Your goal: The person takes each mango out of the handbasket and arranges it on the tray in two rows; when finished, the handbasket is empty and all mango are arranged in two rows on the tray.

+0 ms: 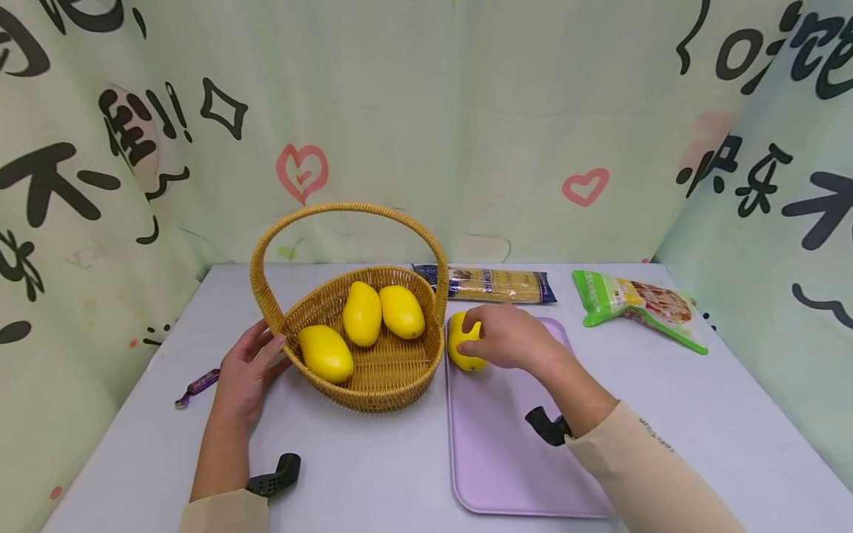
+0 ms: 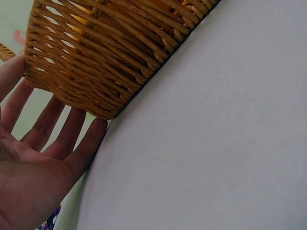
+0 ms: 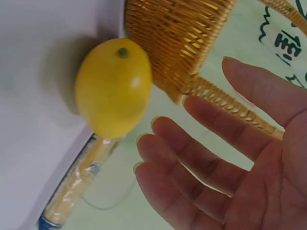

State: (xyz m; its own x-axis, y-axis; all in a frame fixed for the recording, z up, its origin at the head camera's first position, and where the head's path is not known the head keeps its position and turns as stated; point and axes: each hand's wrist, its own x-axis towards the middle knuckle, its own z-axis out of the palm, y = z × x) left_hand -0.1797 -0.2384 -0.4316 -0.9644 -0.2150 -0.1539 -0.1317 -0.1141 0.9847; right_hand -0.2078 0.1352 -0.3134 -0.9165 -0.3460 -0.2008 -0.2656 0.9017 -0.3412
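Note:
A brown wicker basket [image 1: 380,401] with a tall handle stands left of centre, and three yellow mangoes [image 1: 325,354] lie in it. My left hand [image 1: 246,370] touches the basket's left side; in the left wrist view its extended fingers [image 2: 91,139] meet the woven wall, thumb higher up. Another yellow mango [image 3: 112,91] sits at the far left corner of a lilac tray [image 1: 513,451], right beside the basket. Over it is my right hand [image 1: 509,337], fingers spread. The right wrist view shows a gap between those fingertips and the mango, with nothing held.
Behind the basket and tray lies a pack of spaghetti [image 1: 500,286]. Toward the back right is a green-and-white food bag [image 1: 643,303]. A small purple wrapped candy [image 1: 202,383] lies left of my left hand. Curtains with black writing surround the white table [image 1: 360,474].

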